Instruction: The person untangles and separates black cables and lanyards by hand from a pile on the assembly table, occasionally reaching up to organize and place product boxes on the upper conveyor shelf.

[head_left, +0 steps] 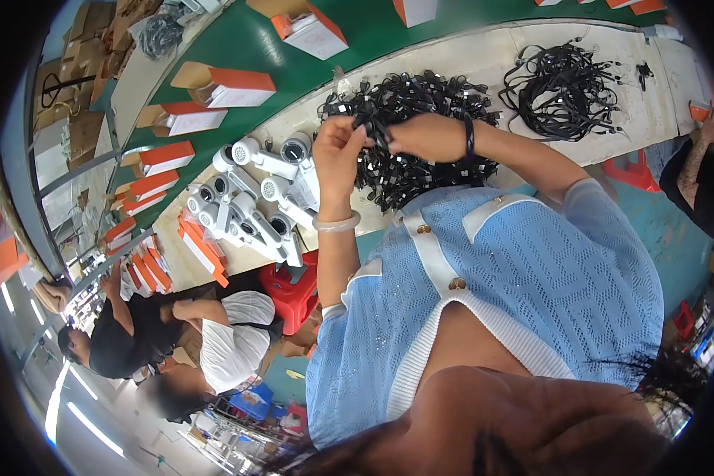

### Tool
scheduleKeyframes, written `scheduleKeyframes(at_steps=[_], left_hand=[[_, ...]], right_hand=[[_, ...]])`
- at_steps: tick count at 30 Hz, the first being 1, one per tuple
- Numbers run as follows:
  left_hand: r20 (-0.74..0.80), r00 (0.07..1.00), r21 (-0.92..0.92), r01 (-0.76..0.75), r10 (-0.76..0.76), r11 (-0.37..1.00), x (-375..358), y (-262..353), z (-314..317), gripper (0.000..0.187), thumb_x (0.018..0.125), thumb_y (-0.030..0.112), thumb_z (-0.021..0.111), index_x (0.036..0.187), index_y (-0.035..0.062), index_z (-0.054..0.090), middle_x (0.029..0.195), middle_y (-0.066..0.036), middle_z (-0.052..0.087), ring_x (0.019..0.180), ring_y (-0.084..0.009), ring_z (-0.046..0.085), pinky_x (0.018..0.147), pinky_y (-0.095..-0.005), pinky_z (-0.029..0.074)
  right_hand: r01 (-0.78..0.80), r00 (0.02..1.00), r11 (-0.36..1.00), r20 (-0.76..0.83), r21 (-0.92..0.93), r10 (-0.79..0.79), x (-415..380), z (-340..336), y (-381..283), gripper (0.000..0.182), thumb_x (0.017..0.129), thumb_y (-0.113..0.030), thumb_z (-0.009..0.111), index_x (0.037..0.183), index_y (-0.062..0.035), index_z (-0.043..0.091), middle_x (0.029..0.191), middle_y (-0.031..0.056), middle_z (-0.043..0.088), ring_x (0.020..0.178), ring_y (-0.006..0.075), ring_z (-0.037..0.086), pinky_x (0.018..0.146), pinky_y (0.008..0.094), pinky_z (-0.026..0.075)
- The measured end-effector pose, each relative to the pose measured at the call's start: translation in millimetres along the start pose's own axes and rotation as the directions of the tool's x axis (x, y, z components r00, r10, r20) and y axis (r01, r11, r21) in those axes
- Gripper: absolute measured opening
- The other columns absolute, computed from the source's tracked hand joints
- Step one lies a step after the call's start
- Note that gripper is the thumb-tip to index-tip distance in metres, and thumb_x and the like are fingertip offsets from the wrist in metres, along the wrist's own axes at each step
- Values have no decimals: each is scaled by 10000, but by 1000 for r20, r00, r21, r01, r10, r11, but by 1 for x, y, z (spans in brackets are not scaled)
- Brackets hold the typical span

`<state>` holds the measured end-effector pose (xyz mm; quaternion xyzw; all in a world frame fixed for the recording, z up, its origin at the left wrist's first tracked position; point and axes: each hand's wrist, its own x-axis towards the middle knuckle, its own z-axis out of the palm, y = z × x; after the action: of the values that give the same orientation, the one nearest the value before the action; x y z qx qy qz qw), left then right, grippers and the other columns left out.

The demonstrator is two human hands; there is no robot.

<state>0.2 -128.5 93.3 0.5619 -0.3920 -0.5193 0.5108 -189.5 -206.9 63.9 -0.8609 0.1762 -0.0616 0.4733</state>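
Note:
My left hand (339,147), with a pale bangle at the wrist, is closed with fingertips pinched on a black cable (370,127). Close beside it, my right hand (420,136), wearing a dark bracelet, has its fingers closed on the same black cable. Both hands are over a large tangled pile of black cables (432,170) with small metal-looking connectors. Exactly how the fingertips meet the cable is partly hidden. A second heap of black cables (559,91) lies farther right on the pale worktable (488,51).
White handheld devices with round heads (250,206) lie left of the cables. Orange and white boxes (234,87) stand on the green belt (230,51). Red stools (289,297) are below the table. Two people (127,333) sit at lower left; another person's arm (690,163) shows at right.

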Motion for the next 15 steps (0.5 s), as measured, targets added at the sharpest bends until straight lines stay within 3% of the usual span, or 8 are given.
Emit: scheduleKeyframes(at_steps=[2, 3, 5, 8, 9, 10, 12, 15], left_hand=[[20, 981, 653, -157, 191, 741, 4, 2, 2, 123, 791, -41, 642, 894, 12, 602, 784, -95, 621, 687, -189, 617, 612, -307, 485], [136, 971, 719, -234, 198, 655, -2, 4, 4, 115, 758, -36, 658, 853, 10, 612, 754, -131, 585, 659, -225, 592, 609, -312, 469], [272, 962, 383, -80, -30, 920, -8, 4, 8, 107, 813, -23, 653, 895, 19, 598, 770, -68, 618, 691, -151, 599, 630, -269, 483], [161, 987, -242, 50, -11, 969, 1, 1, 32, 100, 858, -27, 624, 940, 5, 576, 862, -65, 646, 726, -126, 619, 705, -249, 516], [39, 997, -208, -52, 61, 977, 9, -1, 41, 73, 873, -24, 608, 937, -21, 574, 892, -92, 652, 730, -123, 630, 730, -262, 532], [-76, 988, 57, -131, 135, 990, 16, -3, 49, 90, 854, -41, 603, 930, -2, 577, 878, -106, 642, 734, -190, 627, 720, -304, 519], [107, 732, 777, -484, 673, 403, 25, 1, 61, 135, 806, -55, 603, 920, 13, 579, 886, -126, 612, 804, -284, 598, 729, -365, 485], [368, 653, 729, -645, 662, 231, 28, -3, 78, 229, 765, 11, 654, 986, 14, 594, 1002, -134, 584, 938, -328, 550, 818, -407, 453]], right_hand=[[-22, 999, 982, 32, -188, 29, -8, -12, -22, 205, 953, -250, 493, 965, -51, 539, 791, 203, 610, 781, 381, 613, 687, 473, 470], [79, 992, 988, -86, -130, -90, -8, -16, -12, 211, 948, -246, 508, 959, -40, 551, 784, 197, 606, 785, 376, 606, 684, 456, 472], [249, 941, 968, -241, 18, -237, -7, -33, 2, 214, 940, -216, 546, 965, -6, 578, 736, 106, 602, 742, 296, 601, 657, 378, 472], [108, 870, 806, -448, 582, 207, -14, -10, -2, 155, 942, -161, 555, 995, -20, 594, 712, 15, 581, 694, 166, 576, 614, 312, 451], [-1, 942, 373, -124, 928, 312, -18, -2, 18, 157, 952, -123, 538, 1058, -27, 603, 740, -32, 564, 695, 70, 526, 612, 257, 437], [99, 945, 221, -161, 970, 284, -18, 1, 11, 197, 965, -163, 533, 1101, -35, 597, 792, -12, 573, 699, 59, 515, 630, 227, 435], [240, 917, -53, -209, 969, 338, -17, -9, -9, 232, 967, -191, 535, 1127, -31, 585, 860, -10, 571, 754, 64, 516, 668, 217, 452], [307, 845, 138, -336, 942, 415, -20, -16, 8, 230, 964, -202, 542, 1129, -49, 591, 930, -9, 569, 833, 66, 521, 725, 224, 464]])
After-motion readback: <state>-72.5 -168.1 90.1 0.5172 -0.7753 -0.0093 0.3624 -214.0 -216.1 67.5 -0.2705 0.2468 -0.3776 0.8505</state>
